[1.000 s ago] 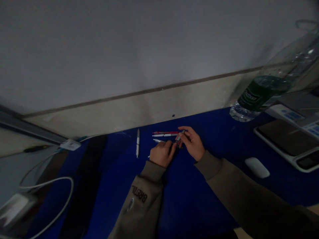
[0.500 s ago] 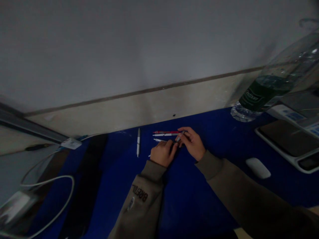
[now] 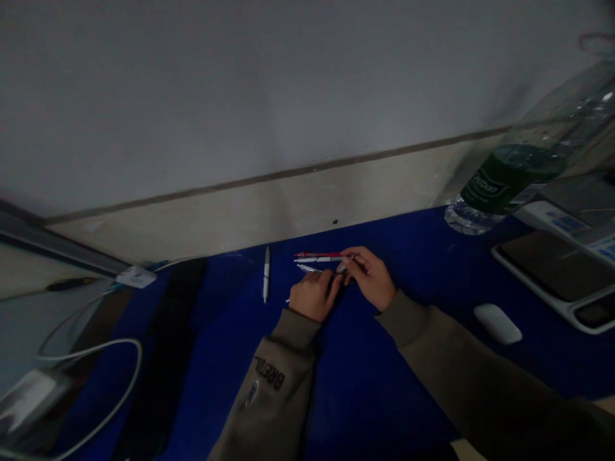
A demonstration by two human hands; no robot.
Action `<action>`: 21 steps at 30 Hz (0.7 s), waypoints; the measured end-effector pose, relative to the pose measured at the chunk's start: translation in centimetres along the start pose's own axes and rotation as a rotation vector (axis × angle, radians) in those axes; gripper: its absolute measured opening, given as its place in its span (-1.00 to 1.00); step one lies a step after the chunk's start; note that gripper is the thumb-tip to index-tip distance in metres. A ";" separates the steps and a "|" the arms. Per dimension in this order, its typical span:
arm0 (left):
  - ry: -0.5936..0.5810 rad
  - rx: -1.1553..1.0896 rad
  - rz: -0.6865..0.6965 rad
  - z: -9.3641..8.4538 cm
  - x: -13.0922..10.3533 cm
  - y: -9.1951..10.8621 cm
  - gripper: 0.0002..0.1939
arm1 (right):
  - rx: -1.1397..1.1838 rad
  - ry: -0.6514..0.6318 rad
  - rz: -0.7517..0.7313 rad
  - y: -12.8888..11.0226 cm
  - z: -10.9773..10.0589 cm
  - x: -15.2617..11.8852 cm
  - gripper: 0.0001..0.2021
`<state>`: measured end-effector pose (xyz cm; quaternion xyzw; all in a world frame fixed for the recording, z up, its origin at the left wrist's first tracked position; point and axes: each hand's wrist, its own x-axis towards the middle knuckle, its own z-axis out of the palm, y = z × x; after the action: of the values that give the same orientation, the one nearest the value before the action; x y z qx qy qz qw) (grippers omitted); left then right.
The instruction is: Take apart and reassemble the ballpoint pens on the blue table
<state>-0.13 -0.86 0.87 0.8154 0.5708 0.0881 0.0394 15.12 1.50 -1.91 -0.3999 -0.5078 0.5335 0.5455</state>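
Note:
My left hand (image 3: 312, 296) is closed at the middle of the desk, its thumb and forefinger pinched near a grey-ended pen (image 3: 342, 267). The fingertips of my right hand (image 3: 369, 275) pinch the grey end of this pen; the two hands nearly touch. A small white tip (image 3: 287, 300) shows left of my left hand; its other part is hidden. Just beyond my fingers lie a red pen (image 3: 312, 255) and a white pen (image 3: 314, 260), side by side. Another whitish pen (image 3: 307, 268) is partly covered by my left hand. Farther left, a white pen with a grey end (image 3: 266, 275) lies pointing toward the wall.
The blue desk (image 3: 384, 384) meets a wall (image 3: 269, 205) at the back. At right are a white mouse (image 3: 498, 324), a scale-like device (image 3: 552, 269) and a large green-labelled bottle (image 3: 500, 182). A white cable (image 3: 139, 358) loops at left beside a black strip (image 3: 163, 358).
My right fingers have shifted very slightly around the grey end of the pen. Otherwise both hands and the pens on the desk stay where they were.

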 end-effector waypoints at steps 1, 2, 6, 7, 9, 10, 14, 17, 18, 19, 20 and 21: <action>-0.003 0.005 -0.001 0.0 0.0 0.0 -0.58 | 0.016 0.008 0.000 0.0 0.0 0.0 -0.73; -0.005 0.011 -0.003 0.0 0.0 0.0 -0.57 | 0.031 0.016 0.000 0.0 0.0 0.1 -0.72; -0.010 0.019 -0.002 0.1 0.0 -0.1 -0.55 | 0.075 0.041 -0.003 0.0 -0.1 0.1 -0.72; -0.011 0.021 -0.001 0.1 0.0 -0.1 -0.54 | 0.080 0.049 -0.006 0.0 -0.1 0.1 -0.72; -0.004 0.028 -0.001 0.2 0.0 -0.1 -0.54 | 0.084 0.061 -0.008 0.1 -0.2 0.2 -0.71; 0.003 0.032 -0.001 0.2 0.0 -0.2 -0.55 | 0.085 0.064 -0.006 0.1 -0.2 0.2 -0.71; 0.017 0.033 0.005 0.3 0.0 -0.2 -0.56 | 0.099 0.070 -0.009 0.1 -0.1 0.2 -0.70; 0.007 0.031 0.007 0.2 0.0 -0.2 -0.56 | 0.108 0.066 -0.010 0.1 -0.1 0.3 -0.71; 0.004 0.029 0.007 0.2 0.0 -0.2 -0.55 | 0.109 0.064 -0.007 0.1 -0.1 0.3 -0.71; 0.003 0.025 0.007 0.1 0.0 -0.2 -0.55 | 0.111 0.063 -0.006 0.1 -0.1 0.3 -0.71; 0.002 0.020 0.007 0.1 0.0 -0.2 -0.55 | 0.115 0.062 -0.005 0.1 -0.1 0.3 -0.71; 0.003 0.012 0.007 0.0 0.0 -0.1 -0.55 | 0.119 0.060 -0.005 0.2 -0.1 0.3 -0.71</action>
<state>-0.24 -0.83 0.83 0.8175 0.5685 0.0859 0.0336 15.19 1.84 -2.07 -0.3812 -0.4596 0.5491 0.5848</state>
